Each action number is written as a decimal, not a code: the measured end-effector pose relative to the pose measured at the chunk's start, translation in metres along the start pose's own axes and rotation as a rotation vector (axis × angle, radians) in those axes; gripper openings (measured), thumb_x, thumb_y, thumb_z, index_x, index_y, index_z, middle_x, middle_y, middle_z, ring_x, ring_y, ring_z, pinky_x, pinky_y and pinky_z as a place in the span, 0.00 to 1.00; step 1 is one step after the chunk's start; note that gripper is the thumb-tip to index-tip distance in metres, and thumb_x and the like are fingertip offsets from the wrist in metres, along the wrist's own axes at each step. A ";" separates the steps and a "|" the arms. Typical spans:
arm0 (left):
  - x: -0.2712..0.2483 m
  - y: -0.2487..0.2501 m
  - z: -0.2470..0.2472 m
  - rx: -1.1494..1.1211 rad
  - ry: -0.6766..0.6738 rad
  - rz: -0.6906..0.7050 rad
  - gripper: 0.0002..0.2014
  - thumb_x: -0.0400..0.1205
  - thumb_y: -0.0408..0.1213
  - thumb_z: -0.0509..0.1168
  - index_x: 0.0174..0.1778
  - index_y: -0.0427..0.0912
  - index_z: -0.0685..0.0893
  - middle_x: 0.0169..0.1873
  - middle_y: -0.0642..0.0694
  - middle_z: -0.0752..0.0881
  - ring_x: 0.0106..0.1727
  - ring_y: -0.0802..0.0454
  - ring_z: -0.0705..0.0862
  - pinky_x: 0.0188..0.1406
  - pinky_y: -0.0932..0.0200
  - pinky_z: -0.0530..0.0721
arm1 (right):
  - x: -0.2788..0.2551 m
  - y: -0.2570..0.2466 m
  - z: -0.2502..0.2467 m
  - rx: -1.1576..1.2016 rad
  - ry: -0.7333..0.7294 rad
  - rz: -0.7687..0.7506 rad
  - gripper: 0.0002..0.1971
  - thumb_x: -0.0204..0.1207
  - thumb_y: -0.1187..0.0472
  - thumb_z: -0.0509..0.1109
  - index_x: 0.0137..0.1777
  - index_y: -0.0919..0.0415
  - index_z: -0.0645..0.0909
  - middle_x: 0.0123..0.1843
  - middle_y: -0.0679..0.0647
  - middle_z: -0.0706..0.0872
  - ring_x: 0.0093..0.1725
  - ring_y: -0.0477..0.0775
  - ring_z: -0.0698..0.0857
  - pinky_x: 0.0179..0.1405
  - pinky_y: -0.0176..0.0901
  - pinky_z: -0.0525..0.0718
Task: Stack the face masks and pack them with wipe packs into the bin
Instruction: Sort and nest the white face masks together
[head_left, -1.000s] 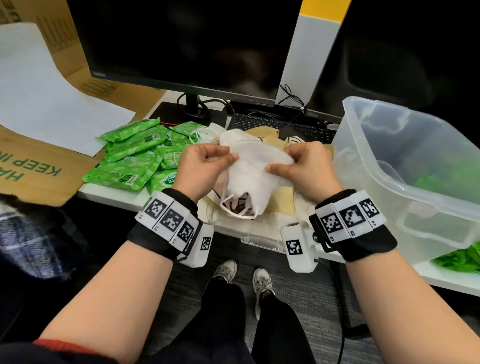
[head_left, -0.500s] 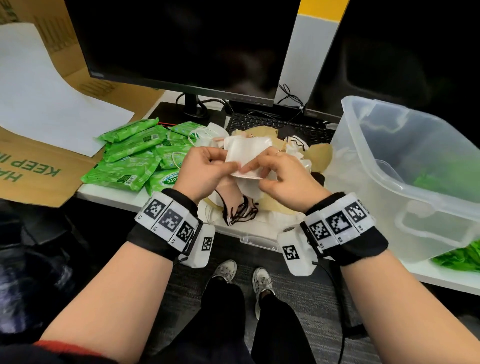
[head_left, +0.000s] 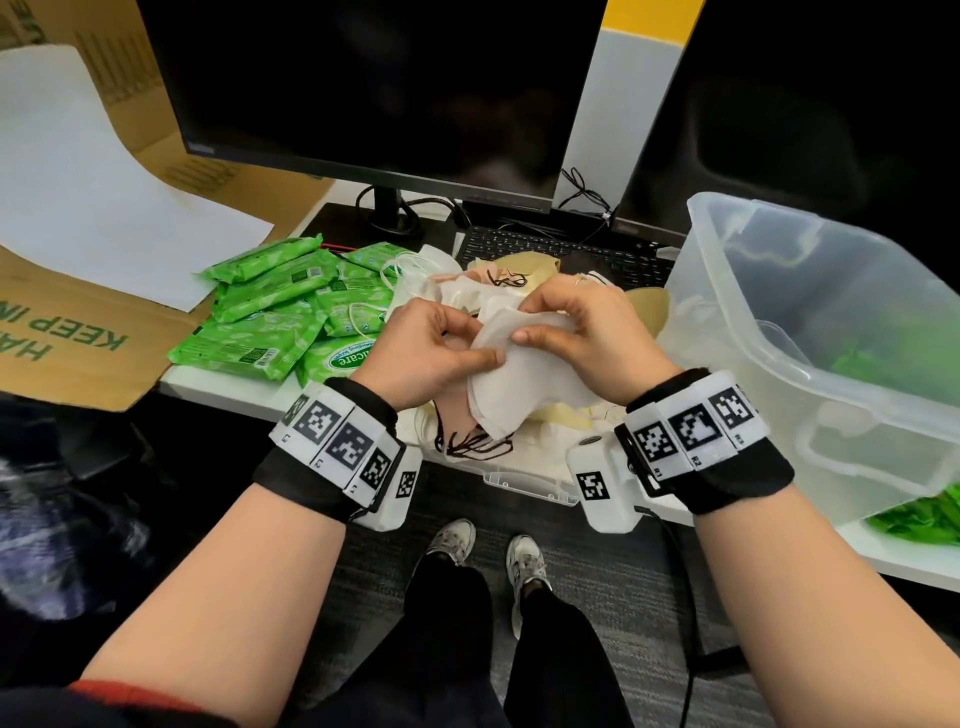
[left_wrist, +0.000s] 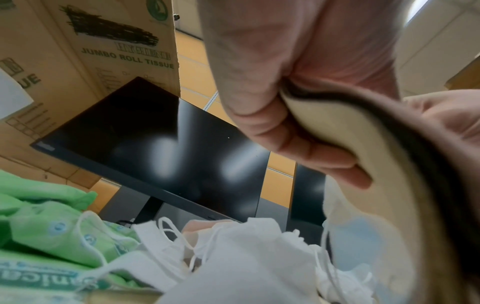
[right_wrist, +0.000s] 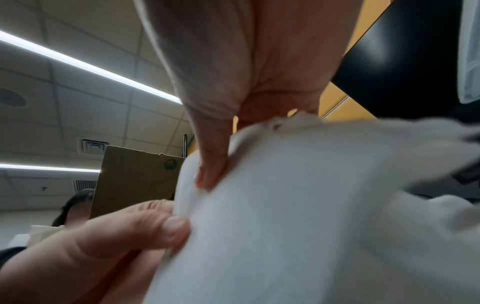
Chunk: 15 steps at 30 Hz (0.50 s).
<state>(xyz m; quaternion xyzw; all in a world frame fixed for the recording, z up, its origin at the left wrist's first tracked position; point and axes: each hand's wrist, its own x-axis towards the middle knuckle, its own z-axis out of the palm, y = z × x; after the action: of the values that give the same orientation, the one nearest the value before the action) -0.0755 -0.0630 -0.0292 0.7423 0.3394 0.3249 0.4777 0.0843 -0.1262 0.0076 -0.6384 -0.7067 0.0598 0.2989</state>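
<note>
Both hands pinch the masks: left hand at one edge, right hand opposite. Squaring the edges before packing should keep the stack neat; loose ear loops could snag.

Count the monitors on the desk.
2. One monitor stands behind the wipe packs; the second monitor stands to its right, behind the bin. None seems hidden.

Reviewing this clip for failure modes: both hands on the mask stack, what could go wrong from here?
1. The left hand and right hand pinch only one edge of the held masks; lower layers could fan out.
2. Dark ear loops dangle into the loose masks and may snag.
3. The bin sits tilted, so it could shift while packing.
</note>
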 end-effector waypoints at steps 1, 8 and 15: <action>0.000 -0.001 -0.001 0.016 -0.004 0.001 0.18 0.54 0.56 0.73 0.33 0.49 0.90 0.36 0.38 0.90 0.37 0.50 0.84 0.48 0.44 0.85 | 0.001 -0.001 -0.002 0.016 -0.021 -0.005 0.09 0.71 0.59 0.75 0.47 0.64 0.85 0.42 0.46 0.80 0.47 0.47 0.75 0.47 0.40 0.67; -0.004 0.002 -0.003 0.066 -0.066 0.021 0.13 0.61 0.40 0.79 0.39 0.44 0.91 0.39 0.47 0.91 0.42 0.57 0.84 0.53 0.55 0.82 | 0.004 -0.006 -0.006 0.027 -0.054 0.047 0.17 0.67 0.60 0.78 0.56 0.54 0.84 0.38 0.44 0.82 0.47 0.47 0.78 0.49 0.27 0.68; -0.003 -0.004 -0.005 0.017 -0.129 0.055 0.09 0.69 0.29 0.76 0.40 0.46 0.89 0.38 0.56 0.89 0.42 0.63 0.84 0.52 0.64 0.80 | 0.004 -0.003 -0.005 0.014 0.030 0.052 0.11 0.62 0.57 0.81 0.43 0.58 0.88 0.37 0.40 0.74 0.45 0.49 0.75 0.47 0.41 0.69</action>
<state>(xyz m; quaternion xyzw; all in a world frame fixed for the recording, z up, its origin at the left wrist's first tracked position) -0.0819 -0.0621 -0.0320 0.7748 0.2902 0.2867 0.4830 0.0847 -0.1246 0.0146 -0.6554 -0.6847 0.0629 0.3124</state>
